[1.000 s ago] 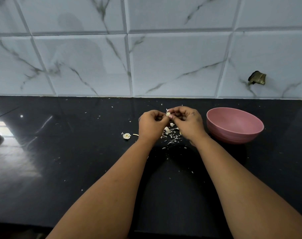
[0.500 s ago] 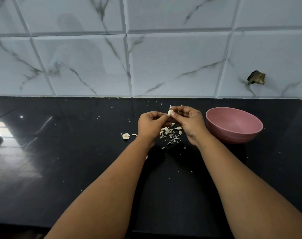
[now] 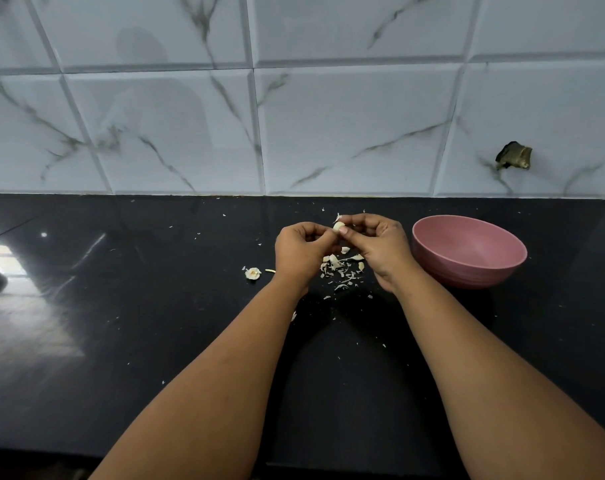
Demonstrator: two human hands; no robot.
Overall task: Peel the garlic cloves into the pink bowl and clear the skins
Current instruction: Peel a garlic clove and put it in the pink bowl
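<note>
With the garlic clove (image 3: 338,226) pinched between the left hand (image 3: 303,249) and right hand (image 3: 377,245), skin is best stripped over the skins pile (image 3: 342,268), left of the pink bowl (image 3: 469,252).

Both forearms are bare up to the frame edge; the left hand (image 3: 299,252) and right hand (image 3: 380,247) wear nothing
</note>
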